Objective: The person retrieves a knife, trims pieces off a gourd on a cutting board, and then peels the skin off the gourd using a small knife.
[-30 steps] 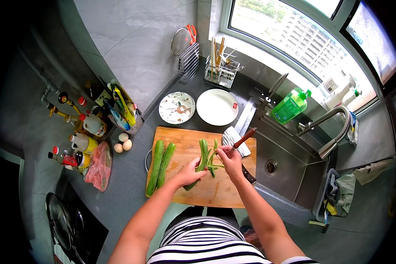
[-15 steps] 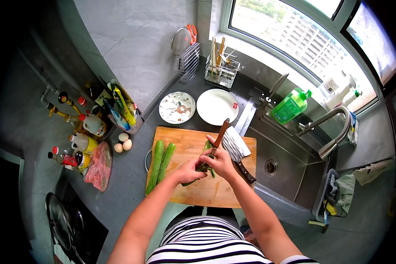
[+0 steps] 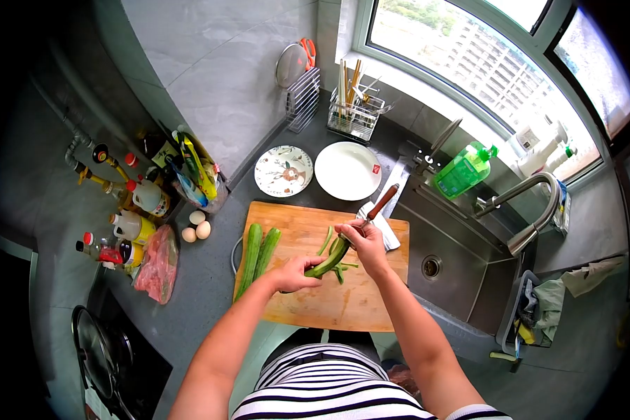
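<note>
My left hand [image 3: 292, 274] grips the lower end of a green gourd [image 3: 329, 260] over the wooden cutting board [image 3: 308, 308]. At the gourd's upper end is my right hand [image 3: 365, 240], closed round a peeler with a red-brown handle [image 3: 383, 201]. Green peel strips [image 3: 340, 271] lie on the board under the gourd. Two more long green gourds [image 3: 257, 255] rest side by side at the board's left. Behind my right hand a cleaver blade [image 3: 385, 227] shows in part; its handle is hidden by my hand and forearm.
Beyond the board sit a patterned plate [image 3: 283, 171] and a white plate [image 3: 347, 171]. The sink [image 3: 462, 266] with its faucet [image 3: 539, 210] is at right. Eggs [image 3: 189, 234], bottles and a pink bag [image 3: 158, 266] stand left, near a pan [image 3: 98, 350] on the stove.
The peeler has gone down along the gourd and back up to its far end with my right hand. The gourd now tilts more to the right, and my left hand has shifted slightly left.
</note>
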### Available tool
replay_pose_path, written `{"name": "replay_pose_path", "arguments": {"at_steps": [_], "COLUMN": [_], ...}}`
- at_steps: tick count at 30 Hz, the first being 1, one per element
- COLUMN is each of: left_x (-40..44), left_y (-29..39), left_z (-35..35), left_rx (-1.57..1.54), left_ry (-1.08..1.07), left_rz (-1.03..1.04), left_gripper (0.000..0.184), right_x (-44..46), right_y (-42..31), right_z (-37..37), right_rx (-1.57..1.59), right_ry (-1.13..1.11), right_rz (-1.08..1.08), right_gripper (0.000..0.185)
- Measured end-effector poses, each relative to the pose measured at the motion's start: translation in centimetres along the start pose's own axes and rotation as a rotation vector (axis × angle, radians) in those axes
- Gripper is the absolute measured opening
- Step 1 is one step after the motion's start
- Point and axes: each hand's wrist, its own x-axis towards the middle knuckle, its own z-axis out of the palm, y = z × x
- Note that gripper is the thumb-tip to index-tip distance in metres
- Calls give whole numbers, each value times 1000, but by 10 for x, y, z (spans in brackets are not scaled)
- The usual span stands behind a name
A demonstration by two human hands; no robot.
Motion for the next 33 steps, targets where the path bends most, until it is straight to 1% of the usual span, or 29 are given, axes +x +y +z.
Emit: {"name": "replay_pose_path", "arguments": {"at_steps": [1, 3, 4, 6, 8, 9, 12, 13, 14, 17, 18, 21, 22, 23, 24, 26, 27, 30, 31, 33], "left_x": [-1, -2, -3, -7, -5, -6, -10, -8, -6, -3, -2, -2, -3, -3, -4, -3, -3, -1, 0, 3], "left_y": [1, 6, 10, 17, -17, -13, 2, 2, 3, 14, 17, 15, 16, 17, 18, 13, 11, 15, 15, 14], "left_z": [-1, -2, -4, -11, -8, -6, -3, -1, 1, 10, 12, 14, 13, 12, 12, 11, 11, 10, 11, 12], "left_rx": [-5, -14, 65, 224, 167, 140, 280, 316, 352, 452, 484, 499, 493, 486, 480, 467, 461, 61, -13, -159], "left_ry": [1, 3, -35, -111, 11, 71, 159, 189, 218, 301, 328, 397, 392, 387, 383, 420, 438, 353, 328, 276], "left_rz": [20, 60, 28, -39, 48, 93, -18, -12, -6, -38, -58, 29, 0, -28, -56, 1, 28, -165, -147, -111], "left_gripper": [61, 61, 61, 61, 62, 63, 64, 63, 63, 61, 60, 58, 58, 58, 59, 55, 54, 47, 46, 43], "right_x": [0, 1, 2, 8, 12, 12, 6, 3, -2, -8, -11, -6, -6, -7, -8, -7, -12, -17, -14, -14], "right_y": [1, 4, 6, 13, 15, 14, 14, 14, 15, 24, 23, 39, 37, 38, 40, 43, 34, 18, 22, 21], "right_z": [0, -1, -2, -11, -21, -22, -20, -14, -8, 4, 7, 3, 1, -1, -6, -17, -18, -13, -15, -8], "right_rx": [-3, 103, 156, 197, 170, 147, -126, -208, -256, -650, -684, -376, -265, -243, -332, -510, -733, -735, -460, -206], "right_ry": [28, 81, 107, 251, 282, 260, 170, 139, 125, 110, 115, 154, 156, 190, 167, 120, 96, 156, 147, 40], "right_rz": [5, 56, 82, 123, 134, 118, 135, 139, 146, 55, -31, 76, 105, 96, 77, 35, 31, 39, 168, 2], "right_gripper": [13, 12, 11, 10, 10, 10, 12, 16, 26, 41, 29, 21, 19, 15, 16, 18, 24, 27, 23, 20]}}
